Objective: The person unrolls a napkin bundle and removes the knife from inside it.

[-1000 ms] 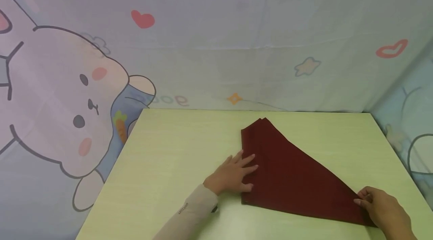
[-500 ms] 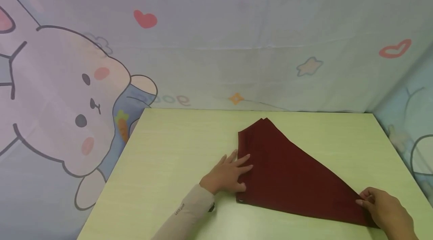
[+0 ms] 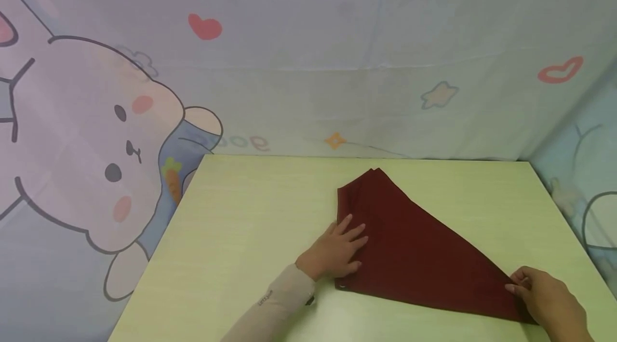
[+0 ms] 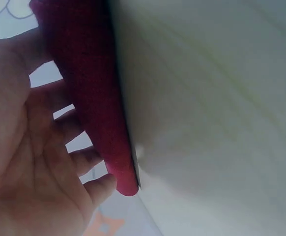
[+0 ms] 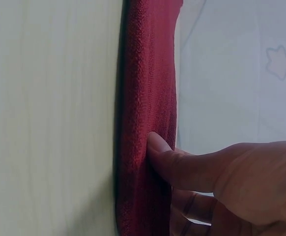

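A folded dark red garment lies on the table, wide at its left end and narrowing toward the right. Spread fingers of my left hand rest over its left edge; in the left wrist view that hand is seen from the palm side, fingers reaching onto the red fabric. At the narrow end, my right hand pinches the garment's edge. The right wrist view has the thumb of that hand pressed on the thick red layers, with other fingers lower down, partly hidden.
The pale yellow-green table backs onto a hanging cloth printed with hearts, stars and a rabbit. Another printed cloth hangs along the right side. A light sleeve covers the left forearm.
The garment's left edge has shifted slightly left. My left hand drew left with it, then slid back right over the fabric. The right hand stays in place.
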A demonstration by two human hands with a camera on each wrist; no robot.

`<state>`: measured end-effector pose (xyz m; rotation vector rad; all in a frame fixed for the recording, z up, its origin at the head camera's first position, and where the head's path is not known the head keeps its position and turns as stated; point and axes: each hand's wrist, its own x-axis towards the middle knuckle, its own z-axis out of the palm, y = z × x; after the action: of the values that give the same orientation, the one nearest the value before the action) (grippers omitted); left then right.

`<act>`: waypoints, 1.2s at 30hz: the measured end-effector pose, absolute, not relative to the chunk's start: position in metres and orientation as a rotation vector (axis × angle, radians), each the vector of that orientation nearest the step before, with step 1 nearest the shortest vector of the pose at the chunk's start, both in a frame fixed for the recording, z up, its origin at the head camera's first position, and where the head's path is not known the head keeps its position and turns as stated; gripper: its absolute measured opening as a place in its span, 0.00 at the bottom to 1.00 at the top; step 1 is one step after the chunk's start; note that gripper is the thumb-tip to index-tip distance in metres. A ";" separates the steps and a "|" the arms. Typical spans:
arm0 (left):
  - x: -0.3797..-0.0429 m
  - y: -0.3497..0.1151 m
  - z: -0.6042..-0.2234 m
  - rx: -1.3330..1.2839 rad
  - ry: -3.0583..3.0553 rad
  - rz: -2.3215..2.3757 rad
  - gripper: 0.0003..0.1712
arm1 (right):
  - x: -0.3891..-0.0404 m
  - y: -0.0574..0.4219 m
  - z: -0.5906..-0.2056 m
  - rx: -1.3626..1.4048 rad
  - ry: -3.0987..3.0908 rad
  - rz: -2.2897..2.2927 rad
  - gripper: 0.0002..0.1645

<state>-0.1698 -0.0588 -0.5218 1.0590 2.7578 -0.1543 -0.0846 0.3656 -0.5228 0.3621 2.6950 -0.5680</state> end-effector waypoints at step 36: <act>-0.170 -0.088 -0.514 0.892 2.699 0.081 0.38 | -0.083 0.370 -0.523 0.351 2.675 -0.617 0.14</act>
<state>-0.1703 -0.0882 -0.5139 0.8918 2.6995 0.0815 -0.0830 0.3696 -0.5233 0.3515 2.6747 -0.6175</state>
